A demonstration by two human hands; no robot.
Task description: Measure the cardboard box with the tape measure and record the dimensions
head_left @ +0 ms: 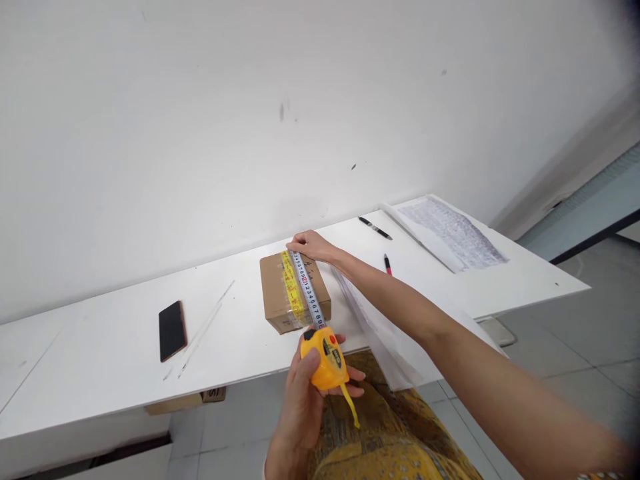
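Note:
A small brown cardboard box (273, 287) with a strip of yellow printed tape (291, 283) across its top rests on the white table. My left hand (303, 400) is wrapped round a yellow tape measure (327, 360), just in front of the box's near edge, its wrist strap hanging down. The numbered metal blade (306, 285) is drawn out across the box top, beside the yellow tape. At the far edge of the box, my right hand (311, 245) pinches the blade's end, its fingertips partly hidden behind the hand.
A dark phone (173, 331) lies on the white table (115, 333) to the left. Right of the box are a black pen (375, 228), a red-and-black pen (387, 264) and sheets of paper (450, 233), some under my right forearm. A white wall (200, 133) stands behind.

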